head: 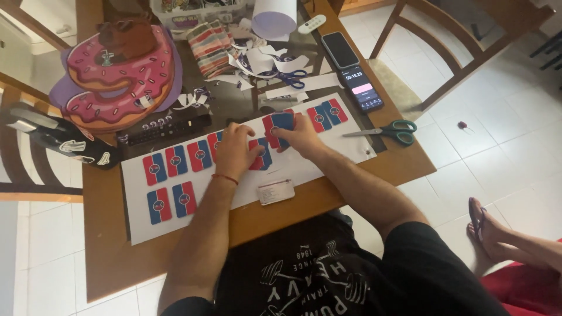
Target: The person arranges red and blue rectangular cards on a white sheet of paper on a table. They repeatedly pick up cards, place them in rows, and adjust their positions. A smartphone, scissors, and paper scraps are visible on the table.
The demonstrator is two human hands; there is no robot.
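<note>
Two forearms reach over one white sheet [175, 225].
Left hand [234, 149] lies flat on it; right hand [301, 136] pinches one red-blue card [281, 123]; two scissors.

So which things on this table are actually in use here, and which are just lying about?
In use:
left hand
right hand
red-and-blue card under the right hand
white sheet bearing card rows

Lying about:
green-handled scissors
blue-handled scissors
two phones
doughnut-shaped cutout
paper scraps
</note>
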